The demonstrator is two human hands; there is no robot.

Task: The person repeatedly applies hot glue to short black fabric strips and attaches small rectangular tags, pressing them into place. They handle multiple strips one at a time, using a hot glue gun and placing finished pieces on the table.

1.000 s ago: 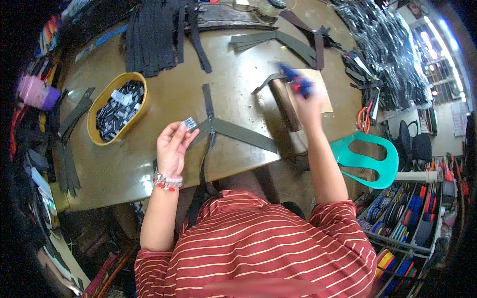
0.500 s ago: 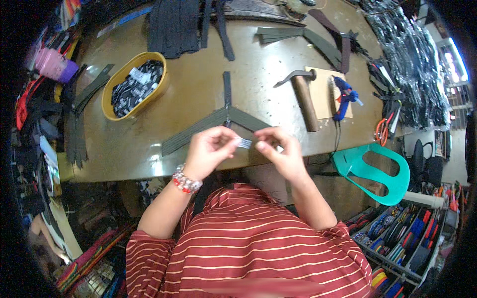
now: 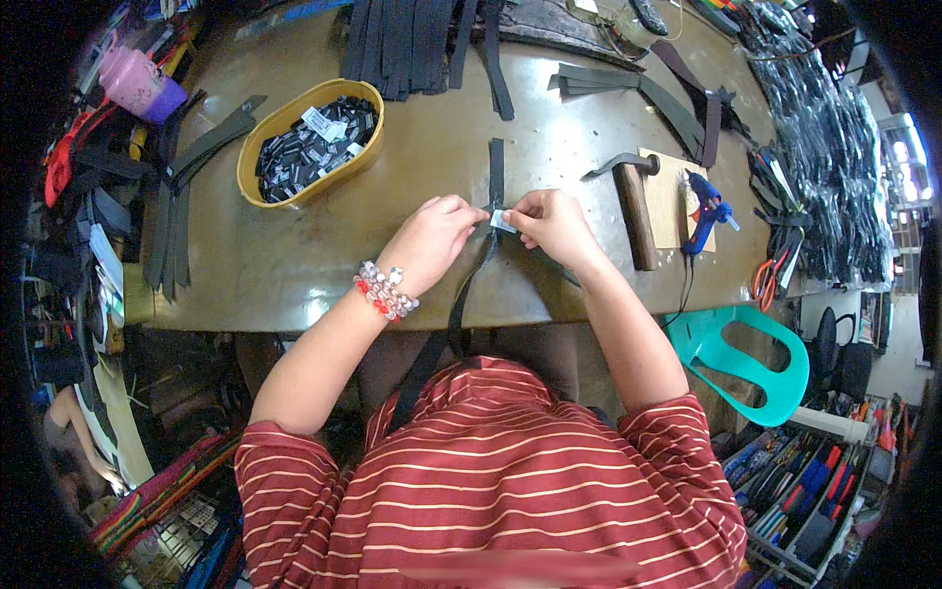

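My left hand (image 3: 435, 234) and my right hand (image 3: 551, 224) meet over the workbench (image 3: 294, 255), both pinching a small silvery metal piece (image 3: 501, 220) against a long dark strap (image 3: 495, 175). The strap runs from the bench middle down over the front edge toward my lap. A beaded bracelet (image 3: 386, 291) sits on my left wrist. To the right of my right hand lies a hammer (image 3: 633, 201), with a blue glue gun (image 3: 704, 208) on a small wooden board beyond it.
A yellow oval tub (image 3: 257, 179) of small dark pieces stands at the left. Piles of dark straps (image 3: 422, 39) lie at the back and left. Orange-handled scissors (image 3: 767, 280) sit at the right edge. A teal plastic stool (image 3: 756, 358) stands at the lower right.
My right hand put down the blue glue gun on the board and came back to meet my left hand. Both hands now pinch the small metal piece on the strap.
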